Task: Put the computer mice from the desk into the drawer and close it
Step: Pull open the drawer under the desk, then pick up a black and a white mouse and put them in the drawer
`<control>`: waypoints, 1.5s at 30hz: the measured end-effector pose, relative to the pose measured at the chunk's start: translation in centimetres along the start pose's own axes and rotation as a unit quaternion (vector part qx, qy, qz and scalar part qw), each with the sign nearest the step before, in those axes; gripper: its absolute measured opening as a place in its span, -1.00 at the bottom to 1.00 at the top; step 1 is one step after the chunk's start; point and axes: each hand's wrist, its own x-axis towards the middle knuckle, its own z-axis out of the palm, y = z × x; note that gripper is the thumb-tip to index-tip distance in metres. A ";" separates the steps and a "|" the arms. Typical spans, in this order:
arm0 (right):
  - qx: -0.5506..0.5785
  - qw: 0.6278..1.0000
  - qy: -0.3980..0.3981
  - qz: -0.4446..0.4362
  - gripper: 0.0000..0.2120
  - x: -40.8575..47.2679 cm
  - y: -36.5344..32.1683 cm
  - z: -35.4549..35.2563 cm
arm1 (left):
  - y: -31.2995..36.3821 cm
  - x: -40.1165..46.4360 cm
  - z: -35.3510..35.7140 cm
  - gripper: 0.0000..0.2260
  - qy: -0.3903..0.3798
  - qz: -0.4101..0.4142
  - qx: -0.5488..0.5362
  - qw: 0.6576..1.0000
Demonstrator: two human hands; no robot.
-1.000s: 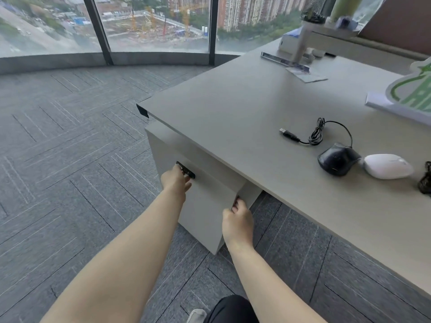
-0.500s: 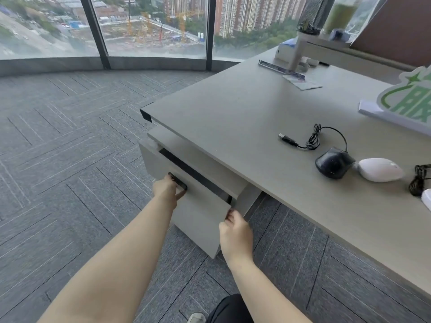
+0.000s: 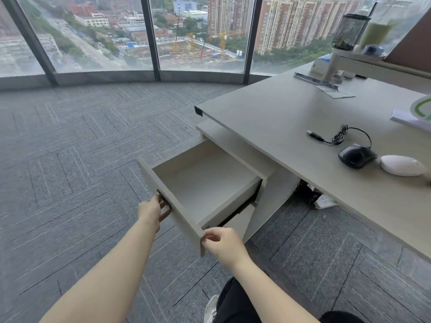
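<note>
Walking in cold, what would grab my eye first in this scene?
Most striking is the open drawer, pulled well out from under the desk at centre, its inside bare. The left hand grips its front handle and the right hand pinches the front panel's near corner. On the desktop at right, a black wired mouse lies beside a white mouse, with city towers filling the windows behind.

The pale grey laminate desk (image 3: 279,117) stands to the right of both hands. On it, beyond the right hand, a black corded mouse (image 3: 356,155) lies just beside a white oval mouse (image 3: 402,165); farther off rests a flat paper card (image 3: 335,92).
</note>
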 end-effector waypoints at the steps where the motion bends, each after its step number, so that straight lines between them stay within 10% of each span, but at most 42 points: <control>1: 0.002 1.000 -0.013 -0.002 -0.82 -0.3 -0.2 0.7 | 0.0 -0.1 -1.2 -0.85 0.006 0.003 0.000 1.000; 16: -0.003 0.989 -0.145 0.003 -0.78 -2.1 -2.3 4.8 | 0.5 -2.1 -8.8 -0.74 0.070 0.052 0.076 0.993; 20: 0.040 0.997 -0.054 -0.034 -0.83 -2.6 -3.8 1.9 | 3.1 -6.5 -6.1 -0.71 0.097 0.249 0.248 0.931; 31: -0.057 0.883 0.453 -0.108 -0.72 -6.4 -6.2 -25.2 | 2.8 -21.2 19.4 -0.75 -0.281 0.403 0.302 0.817; 35: -0.194 0.875 0.442 0.044 -0.52 -6.4 -3.4 -34.8 | -0.6 -24.5 28.4 -0.58 -0.356 0.436 0.410 0.718; 45: -0.320 0.885 0.291 0.172 -0.56 -2.2 -0.6 -41.4 | -6.2 -24.2 38.3 -0.41 -0.302 0.466 0.553 0.620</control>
